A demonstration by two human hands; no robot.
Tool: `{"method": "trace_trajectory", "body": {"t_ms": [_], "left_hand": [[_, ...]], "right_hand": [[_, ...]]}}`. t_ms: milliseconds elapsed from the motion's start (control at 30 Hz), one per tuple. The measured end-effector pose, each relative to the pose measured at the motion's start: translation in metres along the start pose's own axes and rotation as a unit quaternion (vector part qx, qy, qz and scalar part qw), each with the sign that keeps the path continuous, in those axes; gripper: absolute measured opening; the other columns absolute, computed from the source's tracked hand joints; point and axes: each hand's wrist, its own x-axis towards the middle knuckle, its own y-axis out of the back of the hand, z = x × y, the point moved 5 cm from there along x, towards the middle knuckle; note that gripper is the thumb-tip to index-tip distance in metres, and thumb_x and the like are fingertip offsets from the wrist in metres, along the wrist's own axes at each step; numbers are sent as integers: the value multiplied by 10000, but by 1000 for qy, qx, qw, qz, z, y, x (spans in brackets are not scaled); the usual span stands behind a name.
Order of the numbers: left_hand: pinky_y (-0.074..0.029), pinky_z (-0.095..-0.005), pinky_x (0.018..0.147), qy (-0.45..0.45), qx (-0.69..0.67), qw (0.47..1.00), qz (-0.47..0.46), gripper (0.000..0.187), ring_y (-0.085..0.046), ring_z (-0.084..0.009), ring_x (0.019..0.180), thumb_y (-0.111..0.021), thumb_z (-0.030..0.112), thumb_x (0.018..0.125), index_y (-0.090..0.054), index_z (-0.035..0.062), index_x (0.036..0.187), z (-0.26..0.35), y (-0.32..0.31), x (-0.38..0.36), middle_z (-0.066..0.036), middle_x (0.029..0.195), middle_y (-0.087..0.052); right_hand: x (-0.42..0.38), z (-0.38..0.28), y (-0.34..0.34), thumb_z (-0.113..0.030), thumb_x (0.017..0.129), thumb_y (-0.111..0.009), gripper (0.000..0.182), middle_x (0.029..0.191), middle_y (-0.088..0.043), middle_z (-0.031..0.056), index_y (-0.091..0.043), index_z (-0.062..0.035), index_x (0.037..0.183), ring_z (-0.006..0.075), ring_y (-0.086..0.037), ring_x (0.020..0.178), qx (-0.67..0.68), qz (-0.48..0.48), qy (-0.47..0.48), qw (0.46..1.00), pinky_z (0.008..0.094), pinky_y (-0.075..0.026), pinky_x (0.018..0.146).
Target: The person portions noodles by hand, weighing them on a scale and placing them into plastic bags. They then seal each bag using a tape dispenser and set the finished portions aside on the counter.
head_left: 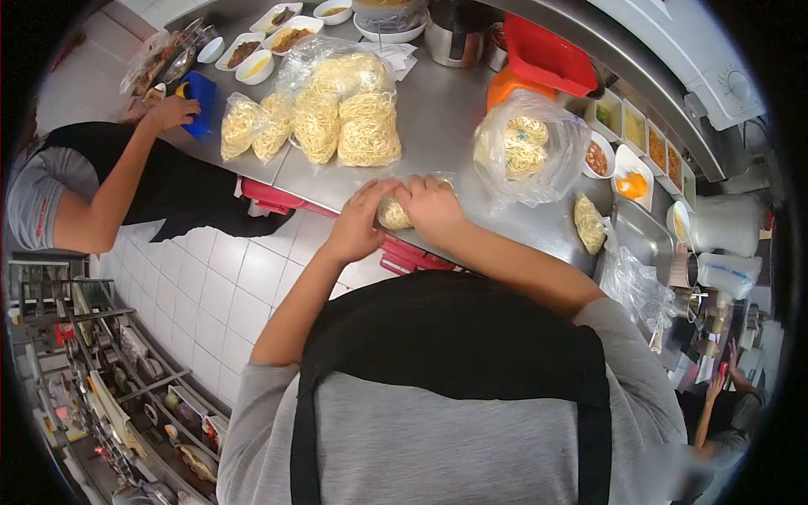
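At the front edge of the steel counter, my left hand (362, 220) and my right hand (431, 206) are closed around a small plastic bag of noodles (394, 216). Part of that bag is covered by my fingers. Just beyond my hands stand several clear bags of yellow noodles (369, 130), grouped close together. To the right, a larger open plastic bag (526, 147) has noodle portions inside. Farther right lies another small filled bag (589, 223), apart from my hands.
A co-worker's hand (172, 114) is at a blue container (199, 103) on the left. Bowls of food (292, 38) line the back. A red tray (549, 55), ingredient tubs (635, 126) and a metal pan (644, 227) stand on the right. Another person (715, 412) is at lower right.
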Motion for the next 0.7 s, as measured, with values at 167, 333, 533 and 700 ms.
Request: {"method": "trace_trajectory", "body": {"t_ms": [167, 333, 533, 700], "left_hand": [[-481, -377, 747, 74, 53, 996, -11, 417, -613, -281, 848, -608, 1, 725, -546, 61, 1133, -7, 3, 19, -127, 862, -609], [-465, -298, 694, 11, -283, 945, 161, 361, -573, -187, 744, -615, 10, 772, -562, 68, 1125, 56, 33, 55, -87, 982, -606], [-523, -350, 637, -131, 22, 989, -60, 476, -632, -232, 771, -648, 98, 761, -496, 95, 1212, 139, -35, 94, -108, 1172, -567], [-525, -384, 610, -86, 105, 983, -121, 279, -640, -268, 744, -593, 110, 760, -590, 116, 1039, 104, -80, 103, -80, 1051, -575]], "right_hand": [[3, 29, 29, -174, 725, -650, 457, 1030, -634, 149, -560, -106, 1168, 296, -629, 961, 212, 4, -81, 974, 400, -509, 766], [-69, 67, 131, -82, 622, -741, 576, 1057, -644, 111, -543, -44, 1162, 211, -633, 962, 507, 112, -91, 850, 339, -497, 845], [-98, 170, 156, 56, 673, -698, 523, 1072, -641, 56, -533, 11, 1167, 137, -600, 986, 597, 247, -102, 756, 283, -481, 873], [-82, 197, 94, 42, 653, -728, 606, 1117, -613, 45, -511, -13, 1216, 130, -576, 1018, 614, 177, -102, 763, 285, -455, 913]]}}
